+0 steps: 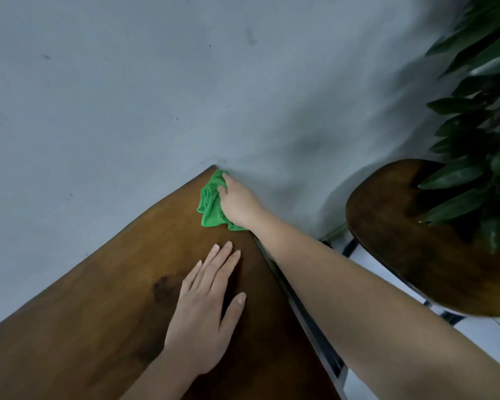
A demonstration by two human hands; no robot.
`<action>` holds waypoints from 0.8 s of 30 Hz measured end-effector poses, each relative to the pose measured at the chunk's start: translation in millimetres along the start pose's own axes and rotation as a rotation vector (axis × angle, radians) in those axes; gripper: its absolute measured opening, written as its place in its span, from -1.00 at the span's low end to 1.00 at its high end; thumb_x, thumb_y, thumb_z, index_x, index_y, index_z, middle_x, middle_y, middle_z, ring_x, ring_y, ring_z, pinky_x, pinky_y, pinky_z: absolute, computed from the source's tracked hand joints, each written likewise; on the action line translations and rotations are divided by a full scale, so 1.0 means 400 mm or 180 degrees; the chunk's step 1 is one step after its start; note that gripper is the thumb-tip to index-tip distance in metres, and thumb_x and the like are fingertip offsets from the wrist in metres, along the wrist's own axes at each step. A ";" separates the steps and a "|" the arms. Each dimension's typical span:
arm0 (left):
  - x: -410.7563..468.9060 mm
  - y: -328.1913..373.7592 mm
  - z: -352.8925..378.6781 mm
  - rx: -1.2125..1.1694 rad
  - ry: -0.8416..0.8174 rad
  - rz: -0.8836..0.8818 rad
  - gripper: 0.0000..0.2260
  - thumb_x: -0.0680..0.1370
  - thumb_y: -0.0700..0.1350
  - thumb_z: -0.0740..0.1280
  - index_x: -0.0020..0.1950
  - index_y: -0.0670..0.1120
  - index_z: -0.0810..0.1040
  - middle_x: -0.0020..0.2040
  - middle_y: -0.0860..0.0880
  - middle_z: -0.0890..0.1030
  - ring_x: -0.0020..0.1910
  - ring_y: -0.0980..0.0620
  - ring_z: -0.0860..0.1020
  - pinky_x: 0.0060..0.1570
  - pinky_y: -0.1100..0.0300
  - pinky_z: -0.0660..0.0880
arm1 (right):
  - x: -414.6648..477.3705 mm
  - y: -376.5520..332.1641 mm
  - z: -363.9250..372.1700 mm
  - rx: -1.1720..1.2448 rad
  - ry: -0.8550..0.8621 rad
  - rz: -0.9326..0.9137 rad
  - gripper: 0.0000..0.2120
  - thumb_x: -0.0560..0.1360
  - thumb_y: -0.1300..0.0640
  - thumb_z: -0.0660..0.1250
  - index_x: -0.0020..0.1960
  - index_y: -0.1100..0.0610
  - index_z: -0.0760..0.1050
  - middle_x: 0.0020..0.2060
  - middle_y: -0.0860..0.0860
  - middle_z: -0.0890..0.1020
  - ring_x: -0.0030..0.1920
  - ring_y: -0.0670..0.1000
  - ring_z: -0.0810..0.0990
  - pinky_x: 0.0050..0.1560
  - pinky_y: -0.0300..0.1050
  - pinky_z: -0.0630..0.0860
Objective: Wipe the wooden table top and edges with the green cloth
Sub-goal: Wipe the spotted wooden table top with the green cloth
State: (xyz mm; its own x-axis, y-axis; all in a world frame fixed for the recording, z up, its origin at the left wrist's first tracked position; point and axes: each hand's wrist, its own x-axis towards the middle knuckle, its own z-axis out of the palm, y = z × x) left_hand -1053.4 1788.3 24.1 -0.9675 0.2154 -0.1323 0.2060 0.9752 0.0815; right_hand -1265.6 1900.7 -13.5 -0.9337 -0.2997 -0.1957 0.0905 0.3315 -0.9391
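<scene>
Flat on the brown wooden table (98, 313), the left hand (202, 319) rests open, fingers spread. At twelve o'clock from it, the right hand (237, 202) clenches one crumpled green cloth (210, 206) at the table's far corner, against a grey wall (127, 96). One dark wooden stool (401, 255) and one leafy plant (479, 111) stand at three o'clock.

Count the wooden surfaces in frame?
2. The wooden table runs from bottom left to the far corner at the wall, where the right hand presses the green cloth. A round wooden seat stands right, partly under plant leaves.

wall (127, 96) blocks far corner, tabletop (84, 327) open
</scene>
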 end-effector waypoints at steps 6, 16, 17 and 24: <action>0.000 0.000 -0.002 -0.0084 -0.0010 0.0020 -0.43 0.76 0.35 -0.12 0.78 0.29 -0.03 0.77 0.37 -0.12 0.76 0.25 -0.18 0.75 -0.03 -0.11 | 0.104 -0.023 0.006 0.0298 0.0000 0.0122 -0.51 0.82 0.05 0.06 0.72 0.14 0.25 0.56 0.20 0.50 0.52 0.24 0.49 0.43 -0.02 0.39; -0.002 0.000 0.009 0.0025 0.0039 -0.0024 -0.41 0.76 0.36 -0.16 0.77 0.23 0.05 0.78 0.26 -0.02 0.76 0.25 -0.15 0.75 0.00 -0.10 | -0.165 0.063 -0.008 0.0774 -0.0079 -0.0057 -0.46 0.81 -0.03 0.12 0.77 -0.09 0.16 0.70 -0.05 0.33 0.67 0.01 0.34 0.70 0.03 0.21; -0.004 -0.001 0.011 0.0054 0.0041 -0.0028 -0.40 0.76 0.37 -0.17 0.78 0.21 0.06 0.78 0.24 -0.01 0.76 0.25 -0.15 0.76 0.00 -0.10 | -0.213 0.079 -0.011 0.0851 -0.0087 -0.0078 -0.46 0.81 -0.03 0.13 0.77 -0.11 0.16 0.70 -0.09 0.33 0.67 -0.03 0.34 0.71 0.03 0.21; -0.005 -0.003 0.011 0.0102 0.0067 -0.0021 -0.33 0.76 0.37 -0.16 0.75 0.06 0.25 0.76 0.10 0.23 0.78 0.18 -0.03 0.75 0.04 -0.08 | -0.356 0.103 -0.030 0.1020 -0.0096 0.0031 -0.48 0.82 0.01 0.15 0.76 -0.12 0.19 0.68 -0.12 0.34 0.66 -0.07 0.31 0.65 -0.14 0.20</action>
State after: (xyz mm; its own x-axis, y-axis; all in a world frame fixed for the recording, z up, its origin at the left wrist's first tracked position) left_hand -1051.2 1787.2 19.9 -0.9717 0.2081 -0.1119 0.2037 0.9778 0.0489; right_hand -1133.3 1967.8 -20.9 -0.9221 -0.3259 -0.2088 0.2081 0.0372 -0.9774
